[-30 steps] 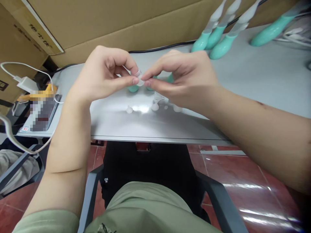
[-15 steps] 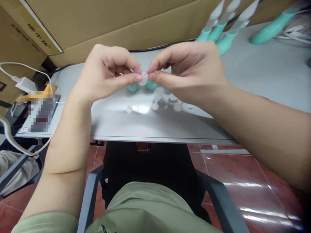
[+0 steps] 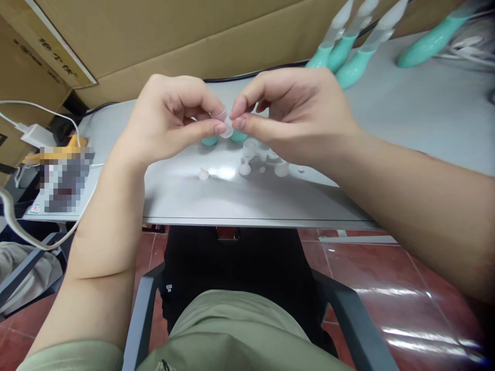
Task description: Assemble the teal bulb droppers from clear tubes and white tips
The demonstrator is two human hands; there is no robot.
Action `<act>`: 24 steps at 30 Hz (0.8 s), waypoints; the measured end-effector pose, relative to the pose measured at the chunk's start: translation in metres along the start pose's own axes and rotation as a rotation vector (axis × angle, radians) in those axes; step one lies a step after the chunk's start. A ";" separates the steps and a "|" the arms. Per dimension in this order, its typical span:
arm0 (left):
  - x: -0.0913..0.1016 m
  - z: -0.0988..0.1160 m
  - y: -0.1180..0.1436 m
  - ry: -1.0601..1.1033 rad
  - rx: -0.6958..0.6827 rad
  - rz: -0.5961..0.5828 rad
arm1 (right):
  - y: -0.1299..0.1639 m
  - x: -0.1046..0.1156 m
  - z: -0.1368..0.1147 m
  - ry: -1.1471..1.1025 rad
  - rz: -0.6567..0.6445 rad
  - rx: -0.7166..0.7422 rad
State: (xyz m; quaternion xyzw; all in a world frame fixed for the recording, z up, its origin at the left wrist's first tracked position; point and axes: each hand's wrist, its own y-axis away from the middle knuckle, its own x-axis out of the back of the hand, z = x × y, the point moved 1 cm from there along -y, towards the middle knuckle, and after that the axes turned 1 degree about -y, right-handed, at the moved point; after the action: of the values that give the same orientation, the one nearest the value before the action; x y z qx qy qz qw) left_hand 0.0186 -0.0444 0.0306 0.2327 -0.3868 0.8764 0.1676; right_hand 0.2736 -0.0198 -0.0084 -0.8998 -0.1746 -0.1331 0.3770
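Note:
Above the table, my left hand (image 3: 176, 116) pinches a small translucent plastic part (image 3: 227, 129) between thumb and index finger; it looks like a short clear tube with a round, whitish disc. My right hand (image 3: 286, 111) meets it from the other side, thumb and index finger closed on the disc's right edge. Whether a second small piece sits between the right fingertips cannot be told. Just behind and below the fingers show two mint-green rounded ends (image 3: 209, 140), mostly hidden. Several loose translucent pieces, among them a small cup (image 3: 250, 148) and a nub-shaped piece (image 3: 203, 174), lie on the table below.
Mint-green squeeze bulbs with clear, white-tipped nozzles (image 3: 353, 67) stand at the back right, and another green bulb (image 3: 433, 44) lies near coiled cables. At left are a white charger (image 3: 38, 135), a yellow object (image 3: 73, 147) and a cable. Cardboard (image 3: 154, 31) backs the grey table (image 3: 185, 203).
Both hands stay at nearly the same place on the plastic part. The right fingertips have shifted slightly left over the disc. The whole view has moved a little.

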 end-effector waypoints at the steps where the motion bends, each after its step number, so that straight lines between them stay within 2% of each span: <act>1: 0.000 -0.001 0.000 0.007 -0.015 0.002 | 0.000 0.000 0.001 -0.006 0.001 0.005; 5: -0.001 -0.013 0.001 0.022 -0.124 -0.004 | -0.001 0.001 0.002 -0.079 0.013 0.053; 8: -0.001 -0.019 0.000 0.000 -0.192 -0.010 | 0.000 0.003 0.001 -0.128 0.014 0.014; 12: -0.001 -0.017 -0.002 -0.041 -0.177 0.000 | 0.001 0.004 -0.002 -0.110 -0.008 -0.030; 14: -0.001 -0.014 -0.003 -0.030 -0.244 -0.020 | 0.001 0.003 -0.003 -0.116 -0.026 -0.059; 16: -0.002 -0.012 -0.003 -0.016 -0.200 -0.106 | 0.000 0.003 -0.002 -0.156 -0.038 -0.054; 17: -0.002 -0.011 -0.002 -0.017 -0.122 -0.080 | 0.000 0.003 -0.001 -0.180 -0.049 -0.042; 18: -0.002 -0.010 -0.001 0.005 -0.102 -0.025 | -0.001 0.003 0.000 -0.203 -0.060 -0.030; 19: -0.002 -0.007 0.000 0.030 -0.173 -0.001 | -0.001 0.004 0.002 -0.226 -0.070 -0.025; 20: -0.002 -0.007 0.001 0.018 -0.113 -0.007 | -0.002 0.004 0.003 -0.252 -0.086 -0.026; 21: -0.003 -0.006 0.002 0.028 -0.045 -0.063 | -0.003 0.004 0.004 -0.281 -0.103 -0.022; 24: -0.003 -0.008 0.001 0.092 -0.041 -0.040 | -0.006 0.005 0.004 -0.324 -0.112 0.004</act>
State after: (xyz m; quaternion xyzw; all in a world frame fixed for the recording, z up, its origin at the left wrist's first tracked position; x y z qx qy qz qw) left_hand 0.0184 -0.0396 0.0238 0.1964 -0.3920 0.8744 0.2077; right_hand 0.2758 -0.0122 -0.0058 -0.8977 -0.2832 -0.0070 0.3375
